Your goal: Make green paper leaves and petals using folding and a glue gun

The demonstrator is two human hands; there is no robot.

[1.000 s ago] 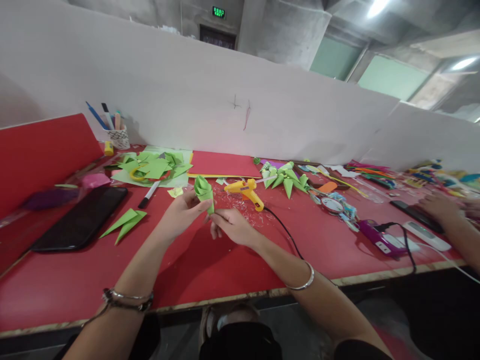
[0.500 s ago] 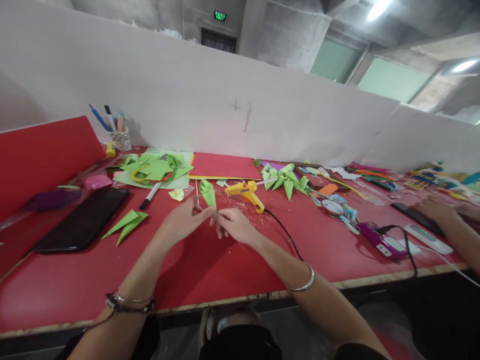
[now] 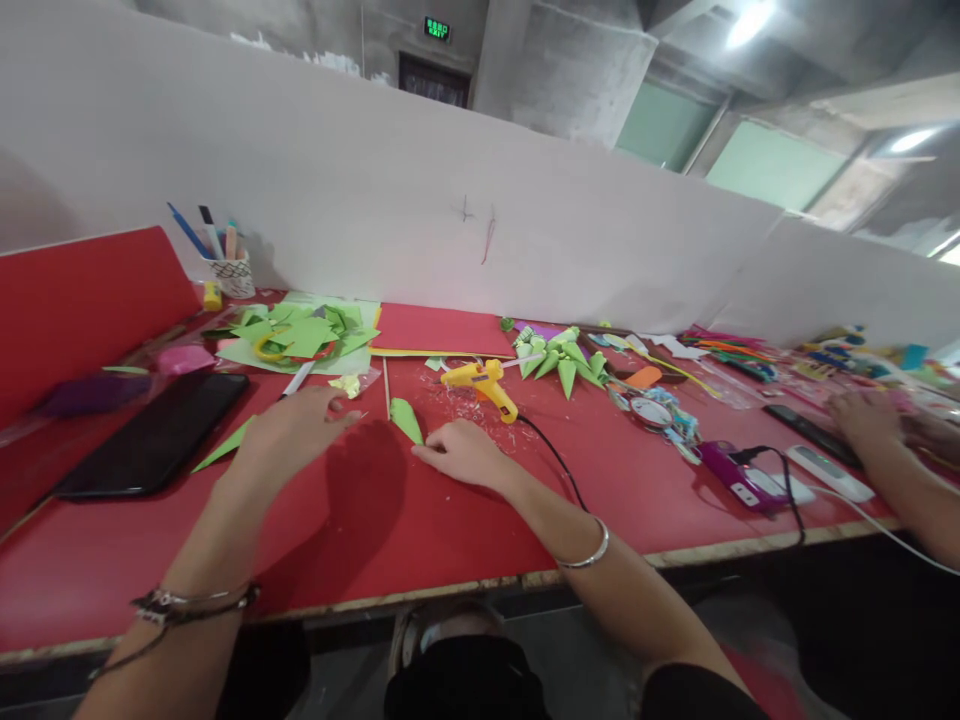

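Note:
My right hand (image 3: 469, 453) is low over the red tabletop, its fingers closed at the pointed end of a rolled green paper cone (image 3: 406, 420). The cone lies tilted on the table, rounded end away from me. To the left, my left hand (image 3: 292, 435) hangs above the table, fingers loosely curled and apart, with nothing visible in them. Under it and partly hidden is a folded green paper piece (image 3: 223, 448). A thin stick (image 3: 386, 385) lies just beyond the cone. A yellow glue gun (image 3: 484, 383) rests to the right of it, amid thin glue strands.
A black phone (image 3: 161, 430) lies at left, near a pile of green paper pieces (image 3: 307, 335). Finished-looking green cones (image 3: 562, 360) cluster beyond the glue gun. A purple power socket (image 3: 742, 478) with cables sits at right, near another person's hand (image 3: 866, 420).
My left hand has let go of the cone and moved left over the folded green paper. My right hand has lowered the cone from upright to lying on the table.

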